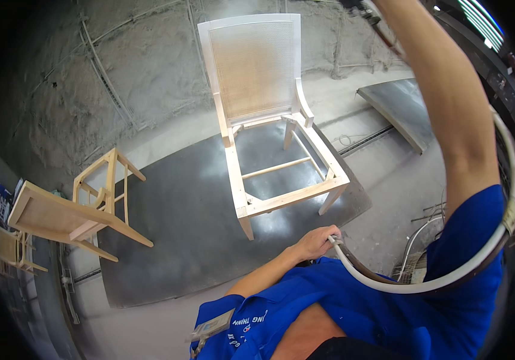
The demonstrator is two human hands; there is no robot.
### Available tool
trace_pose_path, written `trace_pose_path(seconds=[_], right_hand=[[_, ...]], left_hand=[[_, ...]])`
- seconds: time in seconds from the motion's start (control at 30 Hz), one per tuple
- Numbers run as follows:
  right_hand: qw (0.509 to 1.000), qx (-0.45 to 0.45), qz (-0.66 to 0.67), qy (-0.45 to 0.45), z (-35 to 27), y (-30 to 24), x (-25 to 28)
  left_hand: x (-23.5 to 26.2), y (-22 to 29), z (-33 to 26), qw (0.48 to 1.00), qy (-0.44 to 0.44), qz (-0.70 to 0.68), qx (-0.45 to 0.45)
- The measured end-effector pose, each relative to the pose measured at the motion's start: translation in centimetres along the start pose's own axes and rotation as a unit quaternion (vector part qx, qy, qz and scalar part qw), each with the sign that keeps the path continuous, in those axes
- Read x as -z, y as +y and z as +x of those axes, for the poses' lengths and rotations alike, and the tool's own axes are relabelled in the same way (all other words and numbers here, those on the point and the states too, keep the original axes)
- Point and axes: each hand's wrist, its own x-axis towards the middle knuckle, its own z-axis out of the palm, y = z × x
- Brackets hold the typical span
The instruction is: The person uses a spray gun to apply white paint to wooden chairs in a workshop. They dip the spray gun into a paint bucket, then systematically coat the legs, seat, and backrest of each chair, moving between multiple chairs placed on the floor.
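My left hand (317, 241) is closed around a pale hose and a dark hose running beside it, low in front of my body. The pale hose (383, 285) loops to the right and up past my raised right arm (449, 96). At the top edge, a dark metal spray gun (370, 13) shows beside my right wrist; the right hand itself is mostly cut off by the frame. In front of me stands a wooden chair (290, 201) with an open seat frame. Its back frame is whitish, and its woven back panel (251, 75) is white in patches over tan.
The chair stands on a dark flat board (173, 240). Left of it, a bare wooden chair (71, 213) is tilted over, with more chairs (14, 249) beyond. A dusty grey wall (143, 66) rises behind. Another panel (398, 108) lies at right, and wire racks (413, 264) stand near my right side.
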Motion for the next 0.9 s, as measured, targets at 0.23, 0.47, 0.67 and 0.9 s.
trace_pose_path(seconds=[0.23, 0.47, 0.67, 0.9], right_hand=[[0.986, -0.083, -0.102, 0.103, -3.7, 1.9, 0.0], [0.998, -0.057, 0.030, 0.009, -5.2, 4.3, -2.7], [0.982, -0.129, -0.096, 0.097, -7.2, 6.1, -2.0], [0.995, -0.095, 0.009, 0.030, -8.1, 10.8, -4.6]], left_hand=[[-0.4, -1.0, -4.2, 0.997, 0.073, -0.008, -0.001], [0.5, -2.4, -4.1, 0.994, 0.099, 0.024, -0.048], [0.2, -3.0, -5.2, 0.993, 0.108, -0.042, -0.039], [0.4, -3.3, -5.5, 0.994, 0.102, 0.016, -0.026]])
